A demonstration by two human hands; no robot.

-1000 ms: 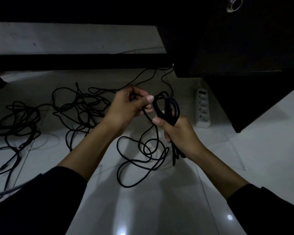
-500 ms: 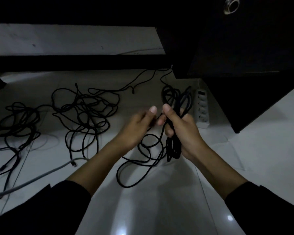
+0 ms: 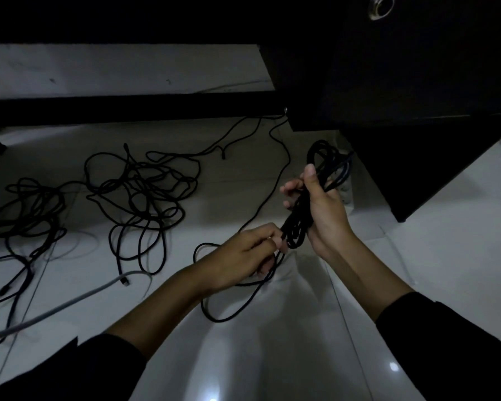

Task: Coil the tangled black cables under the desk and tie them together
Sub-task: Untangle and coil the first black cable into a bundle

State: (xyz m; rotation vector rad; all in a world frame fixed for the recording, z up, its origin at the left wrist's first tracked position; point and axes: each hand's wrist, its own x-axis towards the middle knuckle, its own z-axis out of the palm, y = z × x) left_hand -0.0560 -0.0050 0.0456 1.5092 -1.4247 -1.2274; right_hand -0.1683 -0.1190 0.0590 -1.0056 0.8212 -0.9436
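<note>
Head view looks down at a pale tiled floor (image 3: 272,357) under a dark desk (image 3: 417,68). Right hand (image 3: 326,208) is clenched round a coiled bundle of black cable (image 3: 300,215), held up off the floor with its loops standing out above the thumb and hanging below the palm. Left hand (image 3: 249,256) sits just below and to the left of it, thumb and fingers pinching a strand at the bottom of the bundle. From there a loose length of the same black cable (image 3: 211,314) drops to the floor in one wide loop beneath the left wrist, and another strand runs up and back toward the desk's foot at the far edge of the floor. Tangled black cables (image 3: 139,192) lie in a heap on the floor toward its far left, well apart from the hands, with a second heap (image 3: 26,215) near the left edge. A grey cable (image 3: 70,302) crosses the near left part of the floor, its plug end lying close to the first heap. A white power strip (image 3: 348,192) shows partly behind the right hand, against the desk's side panel. Both forearms wear dark sleeves (image 3: 451,348)
</note>
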